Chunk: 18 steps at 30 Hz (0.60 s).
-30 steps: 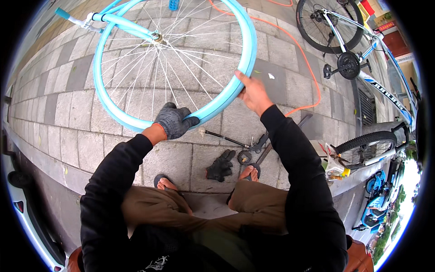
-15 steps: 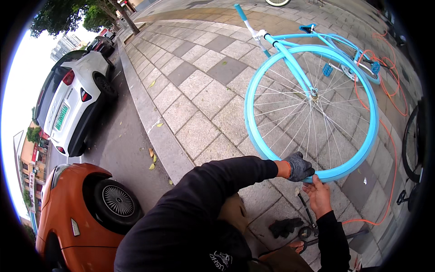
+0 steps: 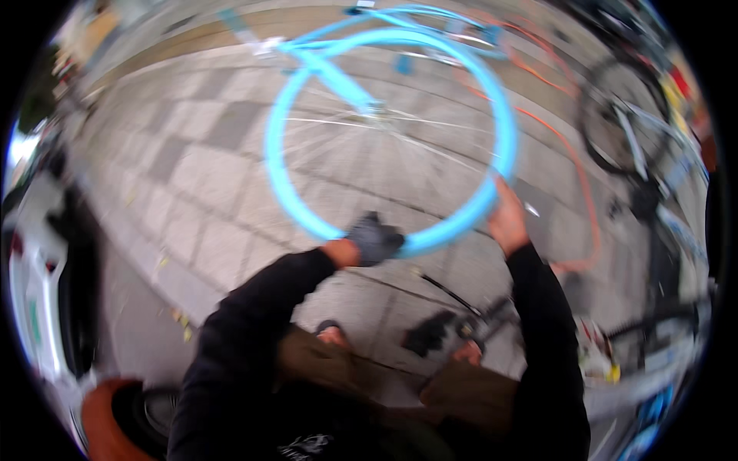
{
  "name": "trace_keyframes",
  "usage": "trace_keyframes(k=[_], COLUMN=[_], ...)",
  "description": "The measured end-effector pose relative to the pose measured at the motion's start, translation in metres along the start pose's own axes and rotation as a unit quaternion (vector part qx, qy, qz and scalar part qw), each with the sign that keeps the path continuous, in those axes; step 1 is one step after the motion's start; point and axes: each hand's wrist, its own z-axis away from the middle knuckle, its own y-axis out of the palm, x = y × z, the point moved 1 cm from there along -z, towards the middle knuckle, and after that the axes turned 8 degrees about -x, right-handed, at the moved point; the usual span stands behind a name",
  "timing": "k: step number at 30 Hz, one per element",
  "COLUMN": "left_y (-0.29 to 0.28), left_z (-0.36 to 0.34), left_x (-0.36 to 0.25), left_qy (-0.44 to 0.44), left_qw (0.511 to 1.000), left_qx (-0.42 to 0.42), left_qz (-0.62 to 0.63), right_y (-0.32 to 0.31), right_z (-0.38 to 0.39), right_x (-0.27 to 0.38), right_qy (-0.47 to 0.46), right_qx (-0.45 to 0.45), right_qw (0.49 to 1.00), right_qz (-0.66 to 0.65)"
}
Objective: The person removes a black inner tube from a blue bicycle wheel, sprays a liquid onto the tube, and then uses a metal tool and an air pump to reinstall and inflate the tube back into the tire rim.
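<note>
Grey paving slabs (image 3: 223,173) cover the ground, bounded on the left by a kerb (image 3: 165,269), with a white car (image 3: 37,269) and an orange car (image 3: 108,426) beyond it. A light-blue bicycle (image 3: 330,30) occupies the upper middle of the view, its front wheel (image 3: 503,138) nearest the person and joined to the fork (image 3: 338,84) at the hub (image 3: 374,110). Motion blurs the spokes (image 3: 430,121).

The grey-gloved left hand (image 3: 373,240) is at the wheel's near edge, its fingers closed around the light-blue tyre. The bare right hand (image 3: 508,219) is at the tyre's outer edge, farther round to the right; its fingertips are blurred, so whether they grip or only touch cannot be told.

Below the wheel, a black rod (image 3: 450,295) lies on the slabs, near a dark work glove (image 3: 430,333) between the person's sandalled feet (image 3: 334,335). To the right, an orange hose (image 3: 586,192) curves across the paving, and a black-tyred bicycle (image 3: 644,201) is near it.
</note>
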Motion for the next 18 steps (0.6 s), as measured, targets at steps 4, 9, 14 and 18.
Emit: trace_keyframes(k=[4,9,14,18], left_y=[-0.013,-0.061,-0.085,-0.059], left_z=[0.016,-0.035,-0.114,-0.19], left_x=[0.008,-0.028,-0.048,-0.013], left_qy=[-0.014,-0.202,-0.122,-0.199], left_qw=[0.998,0.928,0.986,0.967], left_qx=[0.053,0.281,-0.106,-0.159], left_qz=[0.031,-0.141,0.028,0.016], right_y=[0.002,-0.016,-0.009,0.019], right_z=[-0.027,-0.023,0.012,0.037], right_x=[0.027,0.006,-0.02,-0.026], right_qy=[-0.094,-0.188,-0.221,-0.204], right_qx=[-0.101,-0.152,-0.111,-0.072], right_qw=[0.986,0.952,0.954,0.966], right_qz=[0.093,0.189,0.171,0.139])
